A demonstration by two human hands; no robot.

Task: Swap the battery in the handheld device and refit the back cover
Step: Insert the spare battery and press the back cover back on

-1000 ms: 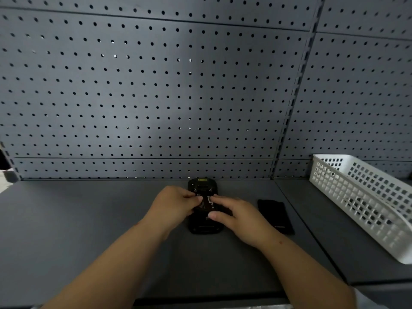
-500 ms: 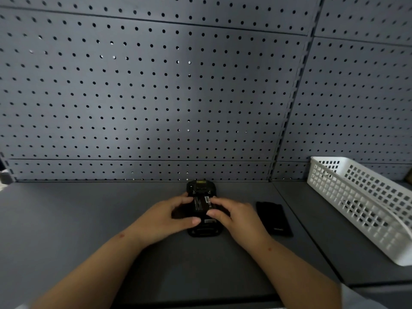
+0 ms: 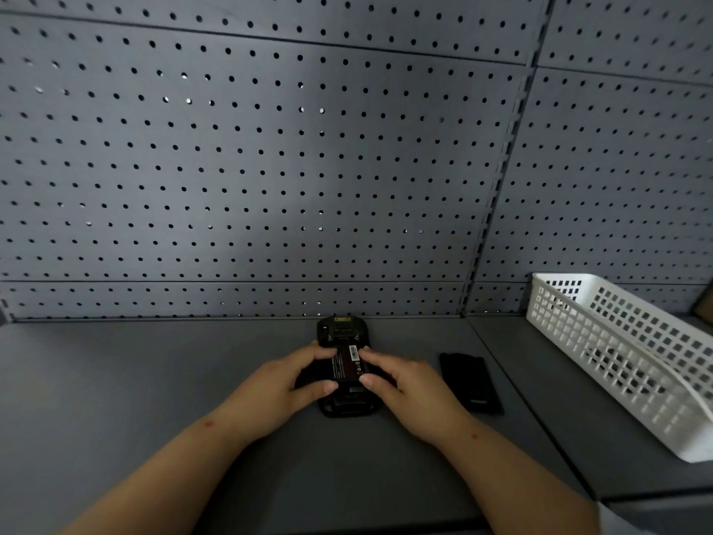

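A black handheld device lies face down on the grey shelf, back open. A black battery with a white barcode label sits in its bay. My left hand grips the device's left side, with index finger and thumb at the battery's left edge. My right hand holds the right side, fingertips on the battery's right edge. The black back cover lies flat on the shelf just right of my right hand, apart from the device.
A white perforated plastic basket stands at the right on the adjoining shelf panel. A grey pegboard wall rises directly behind the device. The shelf's front edge runs under my forearms.
My hands have spread apart from over the middle of the device to its sides, uncovering the battery label. The device and the back cover lie where they were.
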